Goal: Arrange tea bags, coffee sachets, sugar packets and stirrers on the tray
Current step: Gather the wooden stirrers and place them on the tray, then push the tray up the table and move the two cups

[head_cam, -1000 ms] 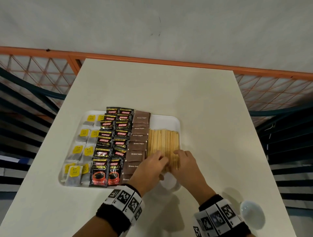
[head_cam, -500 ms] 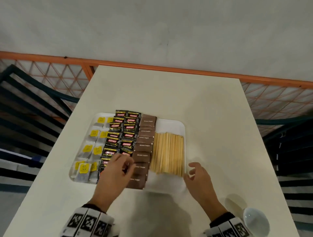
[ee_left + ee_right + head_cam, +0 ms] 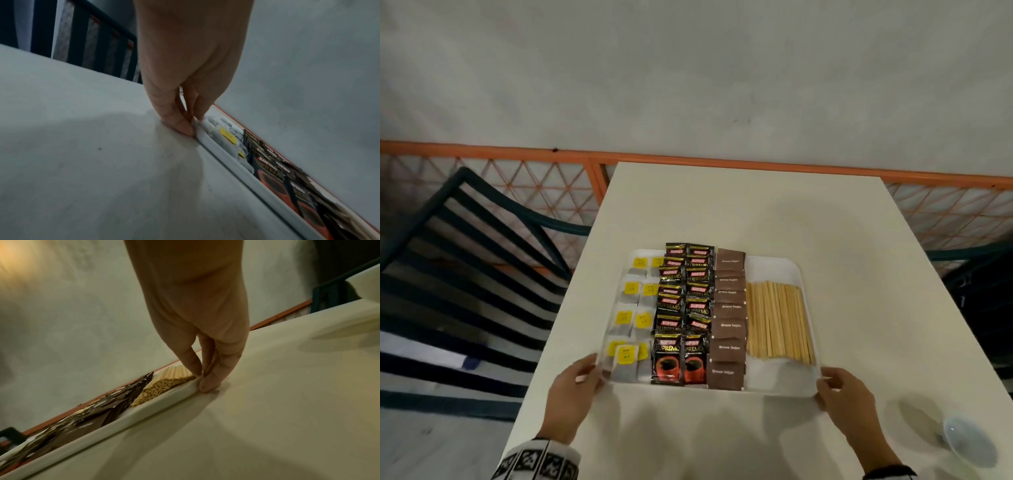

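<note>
A white tray (image 3: 774,389) lies on the table. From left to right it holds rows of tea bags with yellow tags (image 3: 631,317), black coffee sachets (image 3: 685,308), brown sugar packets (image 3: 729,320) and a flat bundle of wooden stirrers (image 3: 777,322). My left hand (image 3: 589,375) pinches the tray's near-left corner. In the left wrist view, that left hand (image 3: 193,125) has its thumb outside the rim (image 3: 226,159) and a finger inside. My right hand (image 3: 827,383) pinches the near-right corner. In the right wrist view, the right hand (image 3: 202,378) grips the rim (image 3: 144,408) beside the stirrers (image 3: 162,382).
The pale table (image 3: 756,212) stretches beyond the tray to an orange mesh railing (image 3: 688,161). A small white bowl (image 3: 969,442) sits at the near right. A dark slatted chair (image 3: 465,274) stands left of the table, whose left edge runs close to the tray.
Both hands left the stirrers and sachets and moved outward to the tray's near corners, where they now pinch the rim. The head camera has pulled back and up.
</note>
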Tool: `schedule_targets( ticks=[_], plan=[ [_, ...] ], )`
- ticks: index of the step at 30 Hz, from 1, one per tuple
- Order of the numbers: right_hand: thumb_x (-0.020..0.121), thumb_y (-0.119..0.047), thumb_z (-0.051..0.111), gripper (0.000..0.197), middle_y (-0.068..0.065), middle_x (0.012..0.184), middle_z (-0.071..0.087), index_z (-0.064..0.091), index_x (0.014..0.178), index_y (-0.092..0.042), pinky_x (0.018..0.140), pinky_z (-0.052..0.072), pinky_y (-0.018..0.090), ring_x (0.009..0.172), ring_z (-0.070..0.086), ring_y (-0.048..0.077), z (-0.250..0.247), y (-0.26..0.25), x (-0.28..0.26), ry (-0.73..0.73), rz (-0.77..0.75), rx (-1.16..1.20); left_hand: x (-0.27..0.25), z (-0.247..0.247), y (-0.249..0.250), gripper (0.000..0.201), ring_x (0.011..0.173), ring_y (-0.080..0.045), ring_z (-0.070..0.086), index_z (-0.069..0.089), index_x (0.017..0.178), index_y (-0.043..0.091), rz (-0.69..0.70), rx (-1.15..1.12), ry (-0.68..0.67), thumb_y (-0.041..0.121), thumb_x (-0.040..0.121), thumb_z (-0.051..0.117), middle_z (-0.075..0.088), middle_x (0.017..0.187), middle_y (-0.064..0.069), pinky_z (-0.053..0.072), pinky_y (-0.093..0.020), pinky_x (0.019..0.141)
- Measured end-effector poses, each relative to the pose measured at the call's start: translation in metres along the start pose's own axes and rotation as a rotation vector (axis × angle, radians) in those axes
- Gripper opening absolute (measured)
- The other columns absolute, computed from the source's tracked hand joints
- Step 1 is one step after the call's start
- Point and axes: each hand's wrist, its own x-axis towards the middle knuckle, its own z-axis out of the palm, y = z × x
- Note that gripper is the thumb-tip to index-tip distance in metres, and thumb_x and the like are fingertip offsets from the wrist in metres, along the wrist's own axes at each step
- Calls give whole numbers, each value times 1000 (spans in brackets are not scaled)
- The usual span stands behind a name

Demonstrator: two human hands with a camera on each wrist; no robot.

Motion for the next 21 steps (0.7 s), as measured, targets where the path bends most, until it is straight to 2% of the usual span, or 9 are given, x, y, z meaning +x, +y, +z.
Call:
schedule_targets(
  ticks=[3, 6, 8, 11, 14, 18, 21],
  plan=[
    [86, -8, 55, 23, 11, 95, 71, 64, 107, -8, 85, 51, 40, 86, 64, 28, 4, -2, -1, 24, 16, 6, 6, -5, -1, 25, 81, -24, 61, 61, 113, -3, -8, -39, -15, 0, 90, 53, 64, 92, -14, 47, -34, 85],
    [86, -5, 53, 24, 13, 92, 70, 65, 106, -6, 74, 51, 33, 79, 65, 26, 4, -2, 1, 25, 42, 38, 11, -8, -6, 25, 85, -26, 62, 64, 111, -3, -6, -16, -19, -1, 88, 56, 66, 93, -14, 51, -33, 84],
    [86, -4, 54, 24, 11, 89, 70, 66, 106, -6, 72, 51, 33, 75, 65, 23, 5, -3, 3, 31, 41, 54, 16, -9, -6, 23, 86, -26, 63, 65, 109, 0, -15, -16, -21, -1, 87, 57, 67, 95, -14, 55, -26, 79],
    [86, -5, 54, 23, 9, 88, 69, 66, 105, -7, 78, 54, 38, 77, 64, 23, 8, -9, 9, 42, 21, 37, 23, -6, 0, 26, 91, -26, 63, 66, 111, 3, -5, -18, -38, -1, 88, 57, 68, 103, -15, 52, -30, 86],
    [84, -3, 55, 22, 11, 88, 70, 67, 103, -6, 83, 54, 44, 80, 65, 27, 8, -19, 23, 56, 2, 37, 31, -1, 11, 29, 93, -25, 62, 65, 113, 3, 32, -13, -41, -4, 86, 56, 68, 104, -13, 51, -28, 86],
    [84, -2, 53, 24, 14, 88, 71, 67, 103, -5, 85, 53, 45, 82, 66, 31, 8, -36, 49, 62, -18, 51, 52, 10, 26, 29, 95, -26, 62, 66, 112, 6, 52, 14, -32, -3, 86, 58, 68, 100, -11, 47, -35, 89],
    [84, -3, 53, 25, 15, 92, 71, 67, 105, -4, 86, 52, 45, 85, 66, 32, 10, -50, 71, 58, -46, 49, 72, 18, 36, 26, 95, -25, 62, 69, 106, 15, 59, 37, -8, 2, 86, 59, 68, 94, -5, 48, -39, 92]
  ],
)
